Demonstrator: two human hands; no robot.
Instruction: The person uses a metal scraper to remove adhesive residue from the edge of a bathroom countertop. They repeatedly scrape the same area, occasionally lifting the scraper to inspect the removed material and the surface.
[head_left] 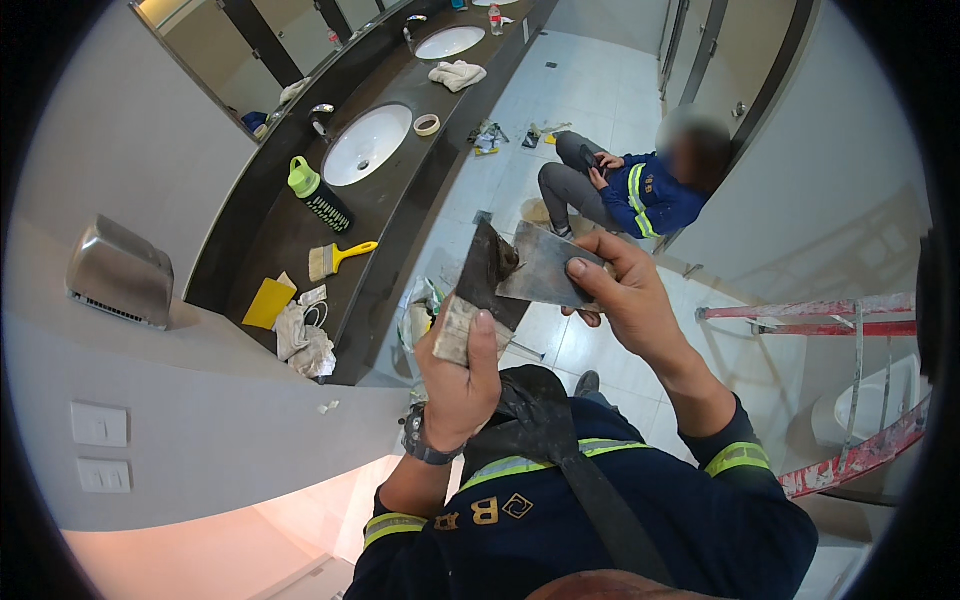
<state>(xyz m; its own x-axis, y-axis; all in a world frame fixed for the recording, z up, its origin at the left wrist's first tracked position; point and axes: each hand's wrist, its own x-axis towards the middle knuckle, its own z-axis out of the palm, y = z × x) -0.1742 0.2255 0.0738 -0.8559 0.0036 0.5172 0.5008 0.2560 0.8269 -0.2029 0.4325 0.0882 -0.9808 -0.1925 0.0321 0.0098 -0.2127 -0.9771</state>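
Note:
My left hand (455, 385) is closed around the pale, worn end of a flat scraper plate (478, 275), whose dark face tilts upward. A brown-black lump of paste (507, 260) sits near its edge. In my right hand (635, 305), a thin grey metal scraper blade (548, 265) is pinched, thumb on top and fingers beneath. The blade's left edge meets or overlaps the dark plate beside the paste; whether they press together I cannot tell. Both tools are held up in front of my chest, above the tiled floor.
To the left runs a dark counter (262, 290) with a sink (368, 145), a green-capped bottle (320, 195), a yellow-handled brush (340, 258), a tape roll (427, 125) and rags. A co-worker (640, 190) sits on the floor ahead. A red-and-silver ladder (860, 450) stands at right.

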